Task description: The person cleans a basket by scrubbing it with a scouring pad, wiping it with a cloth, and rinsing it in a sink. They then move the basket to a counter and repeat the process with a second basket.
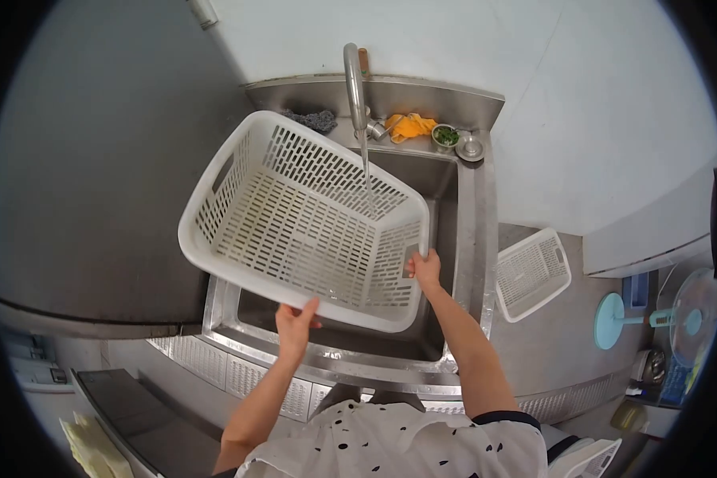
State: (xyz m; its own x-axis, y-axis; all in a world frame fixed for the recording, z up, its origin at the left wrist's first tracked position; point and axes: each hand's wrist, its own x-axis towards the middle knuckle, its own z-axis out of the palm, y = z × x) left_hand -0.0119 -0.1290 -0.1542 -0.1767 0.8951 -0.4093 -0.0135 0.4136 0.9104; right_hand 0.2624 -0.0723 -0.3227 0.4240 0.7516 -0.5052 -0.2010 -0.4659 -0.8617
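Observation:
A large white slotted plastic basket [295, 227] is tilted over a steel sink [450, 279], its open side facing me. My left hand [296, 323] grips the basket's near rim, thumb on top. At the basket's right end, my right hand [424, 269] is closed round the rim by the handle slot. Water runs from the curved faucet [355, 88] into the basket near its far right side. The undersides of the basket and parts of the sink bottom are hidden.
Behind the sink lie a dark cloth [315, 120], an orange cloth [410, 127], a bowl of greens [445, 137] and a metal lid [470, 147]. Another white basket [534, 275] is on the floor at right, near a fan [691, 321]. A large metal surface [95, 183] stands left.

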